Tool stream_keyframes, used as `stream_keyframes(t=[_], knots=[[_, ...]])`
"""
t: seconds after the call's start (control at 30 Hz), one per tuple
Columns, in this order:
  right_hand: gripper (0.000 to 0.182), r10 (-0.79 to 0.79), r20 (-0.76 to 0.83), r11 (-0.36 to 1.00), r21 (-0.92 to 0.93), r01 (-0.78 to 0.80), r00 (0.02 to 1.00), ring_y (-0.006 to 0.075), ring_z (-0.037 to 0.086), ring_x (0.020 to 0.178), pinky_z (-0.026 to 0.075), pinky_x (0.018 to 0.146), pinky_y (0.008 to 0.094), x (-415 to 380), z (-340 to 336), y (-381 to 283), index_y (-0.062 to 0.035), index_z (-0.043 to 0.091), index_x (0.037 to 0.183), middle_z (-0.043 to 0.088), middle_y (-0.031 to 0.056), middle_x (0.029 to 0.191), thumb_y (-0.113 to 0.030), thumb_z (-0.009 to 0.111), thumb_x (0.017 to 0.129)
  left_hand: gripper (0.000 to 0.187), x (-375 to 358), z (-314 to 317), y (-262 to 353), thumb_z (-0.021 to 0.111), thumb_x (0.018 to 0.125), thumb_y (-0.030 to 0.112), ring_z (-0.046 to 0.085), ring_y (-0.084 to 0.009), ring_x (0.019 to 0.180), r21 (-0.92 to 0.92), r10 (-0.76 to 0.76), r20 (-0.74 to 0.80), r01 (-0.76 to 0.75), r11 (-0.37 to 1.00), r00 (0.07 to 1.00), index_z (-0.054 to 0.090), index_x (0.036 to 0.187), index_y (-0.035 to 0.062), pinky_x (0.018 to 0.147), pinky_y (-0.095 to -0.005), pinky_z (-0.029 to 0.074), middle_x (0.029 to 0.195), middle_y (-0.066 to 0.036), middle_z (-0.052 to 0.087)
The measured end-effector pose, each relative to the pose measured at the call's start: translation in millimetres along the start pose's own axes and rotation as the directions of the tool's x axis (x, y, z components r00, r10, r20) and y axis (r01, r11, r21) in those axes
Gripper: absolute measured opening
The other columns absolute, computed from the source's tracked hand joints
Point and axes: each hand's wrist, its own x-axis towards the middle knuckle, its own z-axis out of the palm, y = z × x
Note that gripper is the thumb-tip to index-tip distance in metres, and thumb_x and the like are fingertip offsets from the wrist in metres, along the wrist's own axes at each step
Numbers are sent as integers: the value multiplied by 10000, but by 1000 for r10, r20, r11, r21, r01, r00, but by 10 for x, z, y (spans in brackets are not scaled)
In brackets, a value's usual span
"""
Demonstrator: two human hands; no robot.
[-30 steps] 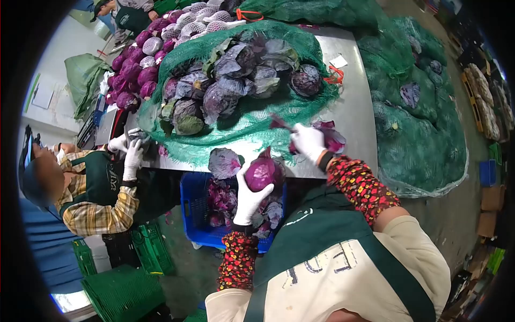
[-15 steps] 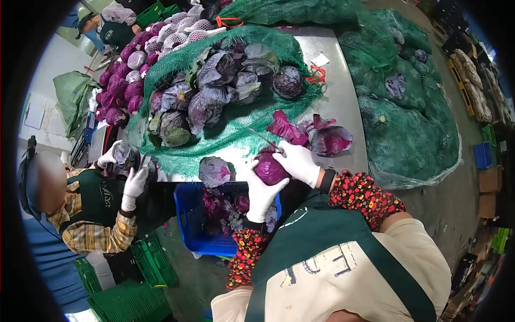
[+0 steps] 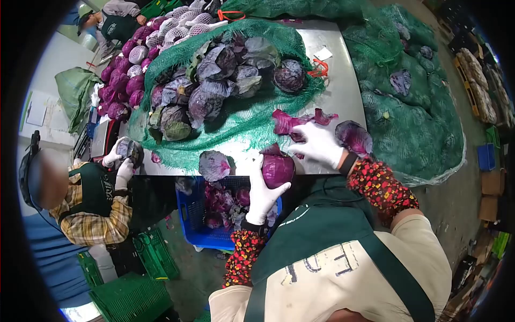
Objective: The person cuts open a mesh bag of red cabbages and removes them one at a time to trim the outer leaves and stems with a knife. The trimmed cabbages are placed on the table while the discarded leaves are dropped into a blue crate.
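Observation:
My left hand (image 3: 262, 192), in a white glove, is closed around the side of a purple cabbage (image 3: 279, 170) at the table's front edge. A loosened leaf flap (image 3: 272, 150) stands up on top of the cabbage. My right hand (image 3: 317, 145), also gloved, is off the cabbage with its fingers stretched out and apart over torn purple leaves (image 3: 286, 122). A knife is not visible; my right palm is hidden. Beside that hand lies a large cupped leaf (image 3: 354, 138). Another pale-veined leaf (image 3: 214, 165) lies left of my left hand.
Untrimmed cabbages (image 3: 206, 102) are heaped on a green mesh bag (image 3: 247, 131). Below the table edge stands a blue crate (image 3: 196, 233) with leaf scraps. A co-worker (image 3: 96, 198) handles a cabbage at left. Full mesh sacks (image 3: 413, 134) stand at right.
My right hand has left the cabbage and moved right, over the loose leaves. The knife seen in it before no longer shows. The large cupped leaf has shifted right. My left hand still grips the cabbage.

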Motion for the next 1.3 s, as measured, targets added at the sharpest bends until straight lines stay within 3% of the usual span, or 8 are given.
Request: stream_keyframes(t=[0.2, 0.63, 0.77, 0.9, 0.97, 1.17, 1.23, 1.3], knots=[[222, -86, -50, 977, -198, 74, 995, 325, 646, 804, 514, 716, 427, 292, 437, -9, -83, 615, 846, 641, 125, 858, -304, 607, 847, 1021, -23, 40, 127, 880, 594, 184, 357, -347, 1352, 149, 69, 49, -76, 986, 996, 330, 1450, 99, 1096, -422, 351, 1439, -172, 384], [253, 287, -149, 921, -229, -315, 946, 362, 640, 863, 505, 737, 474, 506, 433, 852, -95, 559, 1007, 633, 148, 944, -298, 613, 867, 735, -483, -31, -326, 813, 716, 66, 459, -261, 1231, -155, -11, -149, -13, 988, 989, 382, 1311, 101, 987, -374, 471, 1374, -127, 344], [446, 159, -206, 972, -137, -189, 966, 366, 637, 897, 502, 771, 466, 192, 233, 361, -129, 519, 1210, 603, 173, 1035, -379, 630, 858, 582, -396, 73, -261, 657, 910, 321, 554, -284, 1091, -766, -691, 65, 480, 427, 720, 258, 1298, 149, 839, -512, 538, 1374, -117, 360], [476, 34, -111, 986, 165, -16, 993, 259, 648, 743, 516, 661, 400, -167, 483, 100, -93, 554, 1186, 615, 118, 895, -446, 625, 876, 693, -207, 86, -241, 687, 881, 359, 546, -335, 1112, -919, -517, 256, 371, 131, 817, 266, 1403, 185, 841, -530, 540, 1347, -110, 413], [491, 198, 511, 703, 521, -484, 837, 138, 582, 567, 470, 500, 290, -186, 374, -88, -78, 587, 1158, 584, 46, 805, -496, 597, 899, 729, -169, 117, -172, 669, 876, 431, 527, -354, 1163, -860, -474, 132, 338, 381, 870, 258, 1403, 141, 896, -529, 522, 1345, -141, 425], [583, -61, 542, 120, 838, -533, 838, 40, 479, 515, 397, 461, 203, -164, 209, -78, -112, 492, 1379, 500, -61, 712, -499, 536, 945, 1088, -111, 50, 364, 833, 649, 100, 272, -282, 1353, -402, -133, -259, 18, 916, 957, 118, 1469, 73, 1128, -429, 260, 1448, -157, 232], [623, -149, 478, 133, 877, -461, 866, 63, 603, 823, 512, 699, 236, -96, 157, -54, -60, 371, 1446, 610, 34, 1131, -426, 519, 964, 1088, -70, -49, 433, 826, 661, 106, 244, -268, 1372, -133, 167, -254, -206, 969, 953, 105, 1474, 81, 1131, -433, 260, 1471, -146, 197], [732, -245, 414, -12, 903, -430, 876, 166, 508, 1232, 445, 1007, 328, -83, -93, -283, -12, 341, 1443, 484, 106, 1383, -438, 606, 909, 962, -1, -130, 754, 717, 821, 354, 223, -270, 1399, -513, 137, -253, -253, 820, 958, 72, 1495, 122, 1137, -439, 254, 1497, -125, 192]])
